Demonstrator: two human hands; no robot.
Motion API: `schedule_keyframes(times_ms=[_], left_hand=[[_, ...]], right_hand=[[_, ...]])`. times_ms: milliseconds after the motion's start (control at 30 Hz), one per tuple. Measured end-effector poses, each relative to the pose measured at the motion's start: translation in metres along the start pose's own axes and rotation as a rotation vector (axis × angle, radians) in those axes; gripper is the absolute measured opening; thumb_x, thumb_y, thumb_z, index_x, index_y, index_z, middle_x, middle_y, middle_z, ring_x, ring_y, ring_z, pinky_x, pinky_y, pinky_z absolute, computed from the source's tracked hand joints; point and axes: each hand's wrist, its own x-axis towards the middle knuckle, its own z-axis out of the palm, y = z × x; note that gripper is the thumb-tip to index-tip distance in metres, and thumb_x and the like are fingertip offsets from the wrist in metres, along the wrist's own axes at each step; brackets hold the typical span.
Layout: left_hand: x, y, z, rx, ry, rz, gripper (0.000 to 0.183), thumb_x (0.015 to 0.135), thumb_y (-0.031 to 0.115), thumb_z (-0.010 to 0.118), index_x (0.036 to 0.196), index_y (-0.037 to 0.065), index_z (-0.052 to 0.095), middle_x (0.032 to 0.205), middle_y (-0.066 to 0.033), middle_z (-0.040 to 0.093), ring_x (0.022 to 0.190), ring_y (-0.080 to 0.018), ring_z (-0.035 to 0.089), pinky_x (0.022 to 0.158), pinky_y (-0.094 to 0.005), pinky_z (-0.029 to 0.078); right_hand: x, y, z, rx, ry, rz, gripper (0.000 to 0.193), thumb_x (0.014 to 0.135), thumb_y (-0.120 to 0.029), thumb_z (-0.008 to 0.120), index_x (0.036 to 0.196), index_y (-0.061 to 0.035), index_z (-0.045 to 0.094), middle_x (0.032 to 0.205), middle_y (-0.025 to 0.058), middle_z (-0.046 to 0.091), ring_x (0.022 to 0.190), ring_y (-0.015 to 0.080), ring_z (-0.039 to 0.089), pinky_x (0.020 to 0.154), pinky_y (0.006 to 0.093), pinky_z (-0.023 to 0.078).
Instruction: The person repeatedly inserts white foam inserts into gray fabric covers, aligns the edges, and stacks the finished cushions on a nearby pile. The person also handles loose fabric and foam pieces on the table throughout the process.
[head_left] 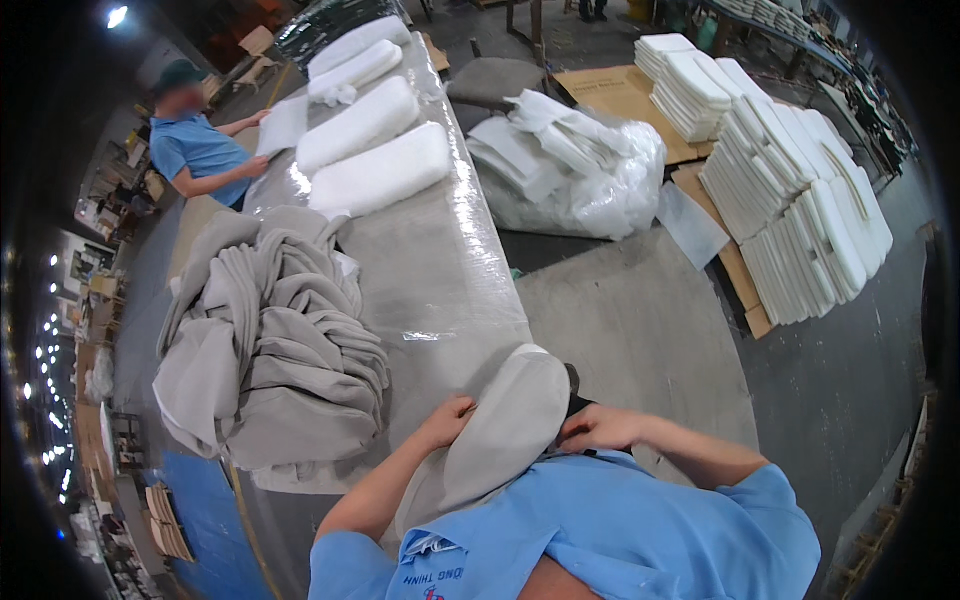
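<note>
A grey fabric cover (515, 410), long and rounded at its far end, lies against my body at the table's near edge. A sliver of white shows at its far tip. My left hand (448, 422) grips the cover's left edge, fingers closed. On the opposite side my right hand (600, 428) has its fingers curled at the cover's right edge, beside something dark that I cannot make out. Left of my left hand stands a big heap of grey fabric covers (300, 370), piled loosely over one another.
White padded cushions (380, 170) lie along the film-covered table (440, 270). At the far left a person in blue (205, 150) holds a white sheet. Right of the table are a plastic bag of white pieces (600, 190) and tall stacks of white pads (800, 200) on cardboard.
</note>
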Motion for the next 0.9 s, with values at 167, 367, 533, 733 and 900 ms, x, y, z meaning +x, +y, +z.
schedule_keyframes(times_ms=[167,367,533,733,900], left_hand=[[0.026,0.006,-0.018,-0.079,-0.224,-0.295,0.028,0.103,0.028,0.066,0.109,0.002,0.073,0.103,-0.0011,0.072,0.094,-0.0117,0.062,0.087,-0.0284,0.051],[0.053,0.018,-0.012,-0.439,-0.360,-0.434,0.027,0.100,0.029,0.071,0.104,0.002,0.074,0.094,0.0005,0.071,0.085,-0.0103,0.060,0.077,-0.0284,0.049],[0.056,0.028,-0.012,-0.393,-0.354,-0.431,0.025,0.097,0.028,0.076,0.104,0.005,0.072,0.093,0.0029,0.068,0.079,-0.0063,0.056,0.070,-0.0258,0.045],[0.040,0.060,-0.014,-0.272,-0.374,-0.535,0.038,0.093,0.039,0.080,0.081,0.004,0.072,0.074,-0.0018,0.064,0.071,-0.0102,0.056,0.062,-0.0312,0.045],[0.026,0.073,0.003,-0.298,-0.190,-0.505,0.038,0.093,0.038,0.079,0.086,0.000,0.076,0.077,-0.0066,0.070,0.074,-0.0140,0.059,0.067,-0.0331,0.048]], right_hand=[[0.019,0.016,-0.081,0.027,0.425,0.143,0.032,0.103,-0.031,0.062,0.116,-0.0042,0.076,0.095,0.0098,0.076,0.085,0.0177,0.071,0.076,0.0328,0.057],[0.103,-0.052,-0.105,-0.226,0.298,0.059,0.031,0.101,-0.031,0.064,0.112,-0.0052,0.076,0.101,0.0107,0.077,0.087,0.0222,0.071,0.075,0.0364,0.056],[0.118,-0.063,-0.112,-0.342,0.069,0.051,0.019,0.092,-0.023,0.073,0.102,-0.0076,0.076,0.101,0.0106,0.074,0.089,0.0274,0.071,0.077,0.0395,0.055],[0.085,-0.055,-0.097,-0.381,0.105,-0.429,0.006,0.089,-0.008,0.072,0.093,-0.0069,0.067,0.088,0.0100,0.062,0.084,0.0342,0.064,0.072,0.0464,0.051],[0.084,-0.046,-0.100,-0.453,0.043,-0.537,0.009,0.085,-0.007,0.073,0.091,-0.0082,0.067,0.086,0.0076,0.058,0.086,0.0312,0.063,0.072,0.0437,0.052]])
